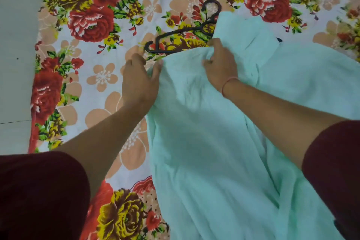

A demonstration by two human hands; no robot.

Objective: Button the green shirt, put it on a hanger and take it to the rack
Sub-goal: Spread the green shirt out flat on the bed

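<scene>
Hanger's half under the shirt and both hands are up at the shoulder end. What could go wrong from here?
1. The dark hanger is partly buried under the green shirt; its far arm is hidden, so it may miss that shoulder.
2. The right hand bunches cloth; pulling could drag the shirt off instead of over.
3. The left hand only touches the shirt's edge, fingers spread, so the hanger could slide on the floral sheet.

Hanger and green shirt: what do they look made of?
The hanger looks like moulded plastic, dark and slightly glossy, with thin rounded bars and a curled hook; coated metal can't be ruled out. The green shirt looks like soft, thin woven cloth, matte, creasing and bunching where the right hand pinches it.
</scene>
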